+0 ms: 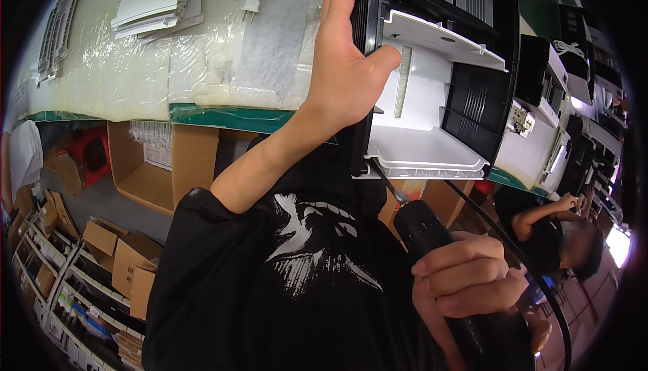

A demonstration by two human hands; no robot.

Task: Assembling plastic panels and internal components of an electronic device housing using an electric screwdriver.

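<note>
A black housing with a white inside (426,98) stands at the table's near edge, its open side toward me. My left hand (341,77) grips the housing's black left side panel (370,20), with the thumb bent over its edge. Lower right, my right hand (472,276) is wrapped round a black electric screwdriver (425,226). Its bit (388,181) points up and left at the lower left corner of the white floor panel (428,152). Whether the tip sits in a screw there is too small to tell. A black cord (526,256) arcs down past the screwdriver.
White flat panels (154,0) and a white power plug (252,3) lie on the plastic-covered table (223,74). Under it is an open cardboard box (192,168). Shelves with cartons (125,256) stand lower left. To the right, another person (567,236) works near similar black-and-white housings (540,74).
</note>
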